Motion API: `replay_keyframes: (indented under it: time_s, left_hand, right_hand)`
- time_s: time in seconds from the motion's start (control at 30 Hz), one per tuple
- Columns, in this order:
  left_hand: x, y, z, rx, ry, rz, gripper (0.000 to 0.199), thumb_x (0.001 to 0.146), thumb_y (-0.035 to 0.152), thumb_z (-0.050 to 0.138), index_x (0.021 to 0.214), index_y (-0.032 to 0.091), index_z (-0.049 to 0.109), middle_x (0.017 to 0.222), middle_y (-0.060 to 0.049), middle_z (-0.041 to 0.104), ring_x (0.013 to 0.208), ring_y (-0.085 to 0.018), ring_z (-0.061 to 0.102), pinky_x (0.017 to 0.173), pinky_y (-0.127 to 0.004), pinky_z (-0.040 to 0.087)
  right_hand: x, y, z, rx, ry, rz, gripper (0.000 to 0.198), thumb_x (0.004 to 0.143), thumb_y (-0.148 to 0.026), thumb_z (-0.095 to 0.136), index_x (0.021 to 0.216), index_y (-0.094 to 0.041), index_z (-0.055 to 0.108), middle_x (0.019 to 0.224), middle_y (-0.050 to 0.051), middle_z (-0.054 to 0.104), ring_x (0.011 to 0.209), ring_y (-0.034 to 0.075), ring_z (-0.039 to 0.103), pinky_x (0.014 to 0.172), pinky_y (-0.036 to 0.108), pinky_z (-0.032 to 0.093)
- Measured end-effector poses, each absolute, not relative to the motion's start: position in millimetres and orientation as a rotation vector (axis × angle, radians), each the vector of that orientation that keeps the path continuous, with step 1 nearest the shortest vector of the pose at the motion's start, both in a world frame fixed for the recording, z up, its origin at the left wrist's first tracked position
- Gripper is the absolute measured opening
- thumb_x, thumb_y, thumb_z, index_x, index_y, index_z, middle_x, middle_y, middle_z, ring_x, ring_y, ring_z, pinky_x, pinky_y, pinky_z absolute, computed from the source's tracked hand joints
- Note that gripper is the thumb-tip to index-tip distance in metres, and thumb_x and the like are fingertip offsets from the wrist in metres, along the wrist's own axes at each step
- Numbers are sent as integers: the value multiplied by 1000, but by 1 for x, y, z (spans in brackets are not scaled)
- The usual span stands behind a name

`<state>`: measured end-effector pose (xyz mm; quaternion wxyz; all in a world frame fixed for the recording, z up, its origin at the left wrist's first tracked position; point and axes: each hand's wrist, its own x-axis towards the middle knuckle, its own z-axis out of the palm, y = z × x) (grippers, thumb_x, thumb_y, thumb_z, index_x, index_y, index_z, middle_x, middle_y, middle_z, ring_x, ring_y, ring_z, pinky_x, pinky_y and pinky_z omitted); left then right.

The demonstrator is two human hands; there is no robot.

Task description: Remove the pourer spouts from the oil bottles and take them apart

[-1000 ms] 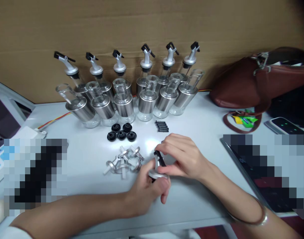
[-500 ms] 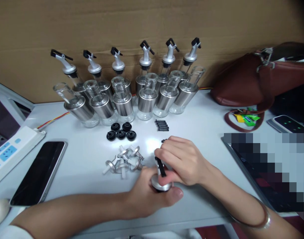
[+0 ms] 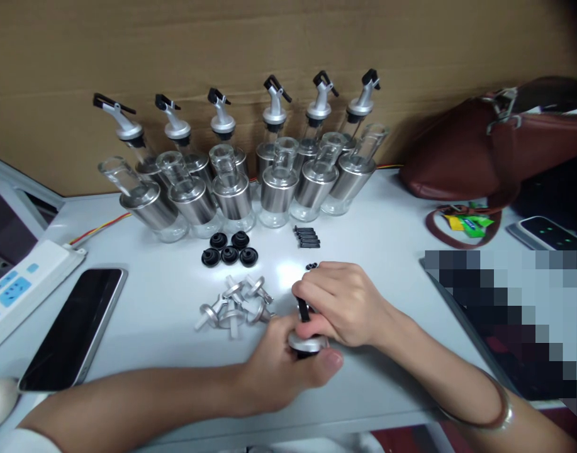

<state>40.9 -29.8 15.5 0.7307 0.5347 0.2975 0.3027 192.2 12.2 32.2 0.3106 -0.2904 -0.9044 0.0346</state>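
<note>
Near the front of the table both of my hands grip one bottle pourer (image 3: 306, 343), a silver spout with a round collar, black below and a black lever on top. My left hand (image 3: 283, 371) is wrapped round its lower part, thumb beside the collar. Whether anything more is inside that fist is hidden. My right hand (image 3: 347, 305) holds the upper part, its thumb and curled fingers about the black lever (image 3: 302, 309). Just left of my hands lie several loose silver spouts (image 3: 232, 318). Several black stoppers (image 3: 229, 255) sit beyond them, and black levers (image 3: 308, 238) lie in a row.
Several open glass bottles with steel sleeves (image 3: 277, 189) stand in a row, with pourer-topped bottles (image 3: 274, 116) behind. Left are a phone (image 3: 73, 330) and a power strip (image 3: 19, 289). A brown bag (image 3: 458, 148) leans at the right, near a pixelated area. Tiny black parts (image 3: 311, 266) lie beyond my right hand.
My right hand and the pourer have shifted slightly; more of the black part under the collar shows. The tiny black parts beyond my right hand are more visible.
</note>
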Motion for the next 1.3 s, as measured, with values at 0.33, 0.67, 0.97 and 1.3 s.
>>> replay_keyframes:
  time_s: [0.33, 0.67, 0.97, 1.3]
  left_hand:
    - [36, -36, 7, 1177, 591, 641, 55, 81, 67, 55, 59, 21, 35, 51, 7, 25, 47, -6, 22, 44, -25, 16]
    - [33, -42, 9, 1084, 526, 556, 57, 82, 70, 52, 60, 18, 44, 51, 4, 42, 43, -5, 36, 43, -21, 28]
    - [37, -44, -3, 1024, 444, 588, 56, 82, 68, 54, 64, 14, 51, 50, 2, 48, 41, -5, 40, 40, -16, 33]
    - [37, -43, -1, 992, 437, 632, 47, 87, 57, 56, 67, 14, 52, 53, 1, 54, 41, -4, 42, 41, -16, 34]
  right_hand:
    - [191, 11, 36, -812, -2432, 227, 64, 100, -58, 12, 58, -21, 42, 44, -2, 46, 41, 11, 33, 48, 28, 23]
    - [190, 10, 39, -765, -2474, -1, 68, 103, -46, 10, 51, -20, 45, 42, -1, 47, 38, 12, 32, 47, 30, 25]
    - [193, 8, 37, -786, -2539, 31, 67, 104, -38, 10, 53, -19, 48, 44, 0, 49, 40, 13, 32, 48, 31, 24]
    - [193, 10, 33, -801, -2544, 80, 69, 104, -35, 6, 53, -19, 50, 43, 0, 48, 40, 13, 33, 47, 30, 24]
